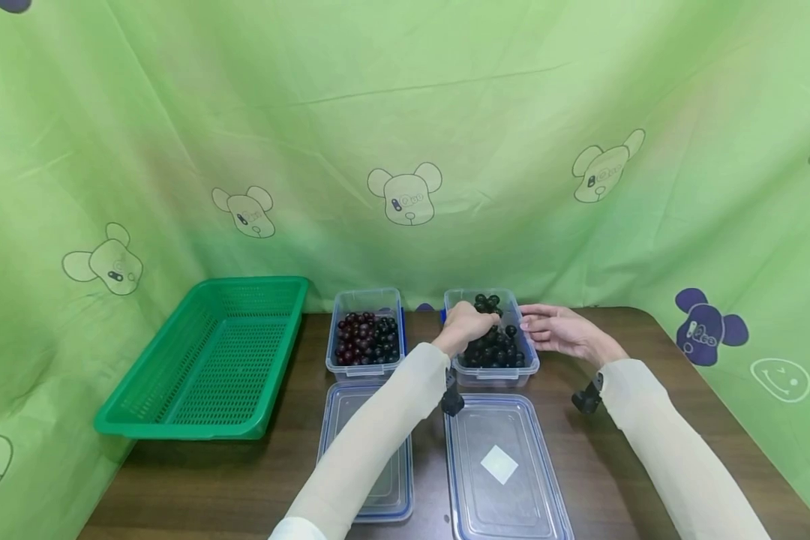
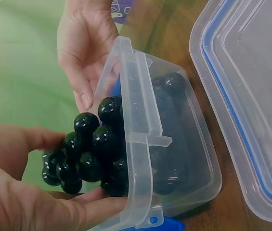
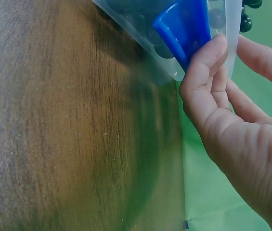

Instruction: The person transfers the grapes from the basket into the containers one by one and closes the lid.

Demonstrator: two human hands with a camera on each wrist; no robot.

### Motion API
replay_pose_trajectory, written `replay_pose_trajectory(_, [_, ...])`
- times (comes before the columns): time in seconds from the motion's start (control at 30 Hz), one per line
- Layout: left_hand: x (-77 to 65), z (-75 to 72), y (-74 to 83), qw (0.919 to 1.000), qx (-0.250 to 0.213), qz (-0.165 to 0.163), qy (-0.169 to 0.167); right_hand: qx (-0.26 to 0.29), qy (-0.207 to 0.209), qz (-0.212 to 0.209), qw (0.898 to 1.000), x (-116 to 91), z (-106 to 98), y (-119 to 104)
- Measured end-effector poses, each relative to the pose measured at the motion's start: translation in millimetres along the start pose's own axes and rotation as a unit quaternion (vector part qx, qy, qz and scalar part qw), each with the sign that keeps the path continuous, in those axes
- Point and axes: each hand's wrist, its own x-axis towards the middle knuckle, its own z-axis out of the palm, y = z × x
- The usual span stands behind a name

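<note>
Dark, glossy grapes (image 1: pixel 493 351) fill much of the right-hand clear plastic box (image 1: pixel 496 373). My left hand (image 1: pixel 468 328) reaches over its left side and holds a bunch of grapes (image 2: pixel 90 166) at the rim, thumb and fingers on either side of the bunch. On the box's right side, my right hand (image 1: pixel 562 332) touches the wall with relaxed fingers. Its fingertips lie against the blue side latch (image 3: pixel 186 31) in the right wrist view. Part of the bunch is hidden behind the left hand in the head view.
A second clear box (image 1: pixel 364 370) with reddish and black grapes (image 1: pixel 361 337) stands to the left. Beyond it is a green perforated basket (image 1: pixel 232 367). Two blue-edged lids lie nearer me, one (image 1: pixel 506 502) bearing a white label, the other (image 1: pixel 388 487) partly under my left arm.
</note>
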Motion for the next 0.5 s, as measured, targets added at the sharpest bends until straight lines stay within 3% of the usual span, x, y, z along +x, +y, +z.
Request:
replay_pose_trajectory(0.13, [2.7, -0.4, 0.1, 0.9999, -0.006, -0.002, -0.012, -0.001, 0.003, 0.003, 1.000, 0, -1, 1])
replay_pose_trajectory(0.37, [-8.5, -1.6, 3.3, 0.9998, 0.002, 0.002, 0.018, 0.001, 0.008, 0.006, 1.000, -1, 0, 0])
replay_pose_trajectory(0.47, [0.3, 1.9, 1.0, 0.9997, 0.018, 0.007, 0.015, 0.004, 0.003, 0.004, 1.000, -1, 0, 0])
replay_pose_trajectory(0.5, [11.7, 7.9, -3.7, 0.9991, 0.034, 0.018, 0.018, 0.005, 0.002, 0.003, 1.000, -1, 1, 0])
